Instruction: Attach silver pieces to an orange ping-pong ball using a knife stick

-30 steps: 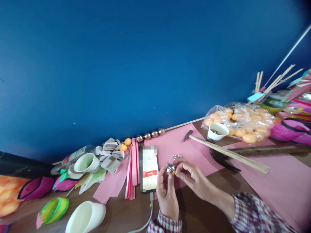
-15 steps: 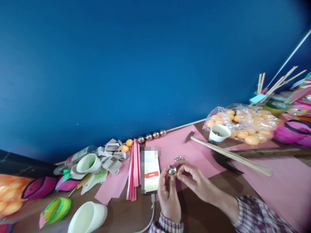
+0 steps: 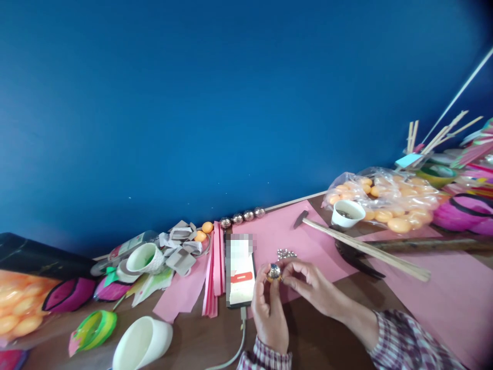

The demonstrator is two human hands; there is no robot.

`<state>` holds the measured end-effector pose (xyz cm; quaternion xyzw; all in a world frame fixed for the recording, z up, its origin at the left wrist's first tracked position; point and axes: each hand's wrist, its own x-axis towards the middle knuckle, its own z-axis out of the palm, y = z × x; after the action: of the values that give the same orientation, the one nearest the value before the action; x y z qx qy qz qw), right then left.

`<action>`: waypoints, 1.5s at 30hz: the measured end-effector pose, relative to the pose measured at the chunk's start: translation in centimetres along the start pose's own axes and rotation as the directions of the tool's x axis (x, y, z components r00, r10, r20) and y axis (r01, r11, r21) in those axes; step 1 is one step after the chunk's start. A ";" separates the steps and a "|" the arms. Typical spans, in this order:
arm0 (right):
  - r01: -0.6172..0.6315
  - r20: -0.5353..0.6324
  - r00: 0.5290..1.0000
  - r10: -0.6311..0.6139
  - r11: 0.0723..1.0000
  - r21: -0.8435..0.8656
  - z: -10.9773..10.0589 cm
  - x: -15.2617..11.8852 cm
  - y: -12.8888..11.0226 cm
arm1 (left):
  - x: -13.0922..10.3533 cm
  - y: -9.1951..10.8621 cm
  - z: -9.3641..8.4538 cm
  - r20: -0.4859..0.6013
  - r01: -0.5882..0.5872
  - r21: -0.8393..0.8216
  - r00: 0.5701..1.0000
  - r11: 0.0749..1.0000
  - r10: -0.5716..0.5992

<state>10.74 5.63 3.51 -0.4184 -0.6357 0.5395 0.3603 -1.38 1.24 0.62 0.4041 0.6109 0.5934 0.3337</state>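
My left hand point(image 3: 270, 303) is closed around a small ball point(image 3: 273, 272), which is silver and shiny on top with orange showing at its lower edge. My right hand point(image 3: 308, 282) is pinched at the ball's right side; whatever its fingertips hold is too small to make out. Just beyond the hands, a little heap of shiny silver studs point(image 3: 287, 254) lies on a pink sheet point(image 3: 275, 231). Several finished-looking silver balls point(image 3: 242, 218) stand in a row along the wall. A phone point(image 3: 241, 272) with a cable plugged in lies left of my left hand.
A hammer point(image 3: 362, 245) lies at the right, beside a white cup point(image 3: 348, 214) with small dark contents. Behind stands a clear bag of orange balls point(image 3: 385, 200). Leftward are folded pink strips point(image 3: 213, 272), grey card pieces point(image 3: 181, 246) and a white cup on its side point(image 3: 143, 341).
Both hands stay at the ball with nearly the same grip. The whole view has shifted slightly, with the things at the left appearing a little further right.
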 end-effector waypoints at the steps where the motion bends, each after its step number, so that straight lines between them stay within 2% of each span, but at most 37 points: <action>1: -0.002 0.000 1.000 0.002 1.000 0.001 0.0 0.0 0.0 | 0.0 0.0 0.0 0.000 -0.009 0.010 1.000 1.000 0.009; 7: -0.007 -0.023 1.000 0.009 0.998 0.069 0.1 0.0 0.4 | 0.0 0.1 -0.1 0.016 -0.036 0.040 0.999 0.999 0.036; 11: 0.013 0.004 1.000 -0.013 0.990 0.143 0.0 0.0 0.6 | 0.0 0.0 -0.1 0.012 -0.037 0.029 0.999 0.999 0.037; 20: 0.033 -0.021 0.999 -0.031 0.993 0.113 0.1 0.0 1.0 | -0.1 0.0 0.0 0.005 -0.012 0.023 1.000 1.000 0.012; 32: 0.094 -0.041 0.994 -0.099 0.988 -0.120 0.4 -0.2 0.7 | 0.0 -0.2 0.2 0.005 0.093 -0.118 0.996 0.989 -0.093; 45: 0.083 -0.026 0.996 -0.086 0.993 -0.085 0.3 -0.3 0.8 | -0.1 -0.1 0.3 0.043 0.106 -0.084 0.994 0.991 -0.102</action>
<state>10.66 5.29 2.67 -0.4138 -0.6695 0.4903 0.3744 -1.13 1.29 0.51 0.3682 0.5986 0.5930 0.3929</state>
